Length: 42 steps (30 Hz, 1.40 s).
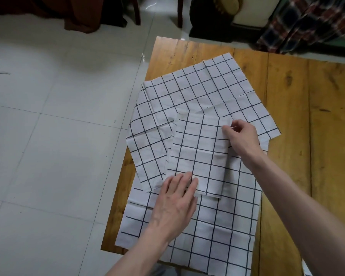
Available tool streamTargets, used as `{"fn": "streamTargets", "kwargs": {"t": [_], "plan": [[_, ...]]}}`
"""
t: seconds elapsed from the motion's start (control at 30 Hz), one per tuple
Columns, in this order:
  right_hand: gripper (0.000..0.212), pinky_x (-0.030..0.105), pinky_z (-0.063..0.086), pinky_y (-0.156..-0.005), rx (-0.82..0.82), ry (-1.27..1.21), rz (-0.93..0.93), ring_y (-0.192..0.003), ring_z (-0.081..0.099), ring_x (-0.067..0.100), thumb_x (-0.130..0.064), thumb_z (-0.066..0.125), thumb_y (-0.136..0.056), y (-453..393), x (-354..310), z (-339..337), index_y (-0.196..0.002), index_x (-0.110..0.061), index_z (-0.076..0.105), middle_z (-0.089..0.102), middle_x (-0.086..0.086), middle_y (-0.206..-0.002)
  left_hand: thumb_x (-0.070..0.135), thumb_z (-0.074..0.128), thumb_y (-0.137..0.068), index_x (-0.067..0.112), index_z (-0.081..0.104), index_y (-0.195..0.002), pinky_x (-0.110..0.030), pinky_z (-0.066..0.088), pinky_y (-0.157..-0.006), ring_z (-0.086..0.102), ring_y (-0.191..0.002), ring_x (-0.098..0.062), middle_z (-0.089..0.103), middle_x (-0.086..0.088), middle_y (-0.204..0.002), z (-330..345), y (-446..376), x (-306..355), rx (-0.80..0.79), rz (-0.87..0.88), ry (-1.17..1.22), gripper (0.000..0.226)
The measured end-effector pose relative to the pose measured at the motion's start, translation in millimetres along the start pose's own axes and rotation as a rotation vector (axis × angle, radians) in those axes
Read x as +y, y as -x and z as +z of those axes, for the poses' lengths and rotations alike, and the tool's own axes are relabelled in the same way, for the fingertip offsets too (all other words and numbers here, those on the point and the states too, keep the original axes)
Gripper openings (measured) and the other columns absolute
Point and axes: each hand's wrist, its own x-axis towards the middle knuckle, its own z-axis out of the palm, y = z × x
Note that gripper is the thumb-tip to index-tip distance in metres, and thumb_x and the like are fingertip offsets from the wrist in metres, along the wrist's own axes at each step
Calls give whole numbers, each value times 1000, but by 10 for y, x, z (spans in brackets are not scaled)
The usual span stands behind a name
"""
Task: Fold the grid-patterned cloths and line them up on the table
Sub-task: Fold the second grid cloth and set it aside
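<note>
The folded cloth (199,154) lies on top of the spread cloths near the middle of the desk (307,126), its long axis running from about 6 to 12 o'clock, tilted slightly toward 1. Both hands sit on it at opposite ends. The right hand (241,136) is at its 2 o'clock corner, thumb and fingers curled and pinching the far right edge of the fabric. The left hand (175,200) lies flat on the near left corner, at about 7 o'clock of the piece, fingers straight and pressing it down without gripping.

Judged from this, the folded piece is ready either for one more fold along its long axis or for moving aside. The right hand is the one that already has an edge, and the bare wood to line it up on lies toward 3 o'clock, on that hand's side.

Count: one folded cloth, and under it what looks like three unfolded grid cloths, overlapping: a far cloth (207,84) toward 12 o'clock, a left cloth (147,140) toward 9 o'clock hanging past the desk edge, and a near cloth (217,232) toward 6 o'clock. The overlaps make that count uncertain
</note>
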Motion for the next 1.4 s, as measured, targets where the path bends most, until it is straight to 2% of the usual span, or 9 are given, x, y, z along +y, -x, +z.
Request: {"fn": "streamTargets", "kwargs": {"t": [0.1,0.3,0.4,0.53,0.7,0.87,1.0,1.13,1.4], "plan": [[25,34,35,-60,38,-120,-8,-64,39,16,-30,63,-92,102,67,-95,-81,-9,56,44,-8,-64,39,43,-106,14,52,-148,-47,29,-121,46,-142,-27,51,-9,-153,-43,5,-6,10,-34,-26,50],[16,33,45,-77,289,-587,255,-82,51,16,-15,65,-99,464,415,-226,-113,-14,59,59,-2,-85,31,52,-104,11,55,-147,-43,36,-118,44,-140,-26,51,-10,-152,-112,-59,65,123,-51,70,47],[12,25,49,-74,394,-647,310,-74,57,12,-9,66,-98,795,547,-219,-105,-16,59,64,-1,-83,27,53,-105,11,54,-148,-44,34,-122,47,-141,-27,53,-9,-151,-59,-85,157,126,-21,111,46],[14,23,45,-69,391,-456,281,-73,52,14,-12,70,-96,1213,789,-179,-101,-17,58,55,-1,-82,26,48,-107,10,56,-146,-47,39,-118,50,-139,-26,55,-8,-150,62,-81,273,89,64,162,44],[34,35,47,-91,332,-331,265,-104,62,10,-19,71,-96,1456,913,-185,-123,-31,54,63,-13,-112,33,38,-110,11,53,-151,-44,31,-122,44,-148,-24,48,-8,-159,184,-5,280,30,150,40,49],[41,36,55,-77,276,-178,111,-89,67,24,-26,69,-98,1449,1001,-275,-130,-41,49,69,5,-108,37,42,-107,13,37,-161,-46,24,-124,24,-158,-24,28,-9,-171,183,-22,198,-17,137,-36,59],[41,32,52,-87,270,-109,44,-100,59,12,-27,64,-101,1400,1029,-299,-136,-37,45,60,-6,-116,39,36,-109,12,27,-164,-47,21,-125,13,-161,-25,16,-9,-174,155,-71,227,-56,76,-32,62],[43,43,43,-110,356,365,-260,-129,47,17,-29,47,-108,1458,1154,-230,-148,-14,48,52,5,-143,37,39,-108,9,30,-163,-49,23,-125,16,-160,-26,20,-11,-173,118,-18,288,-45,60,-3,62],[70,50,22,-123,-154,940,-750,-161,13,18,-57,31,-109,1798,1400,116,-166,-17,19,12,1,-175,33,44,-105,9,37,-159,-49,29,-122,31,-155,-27,33,-12,-167,111,310,238,-41,7,26,60]]}}
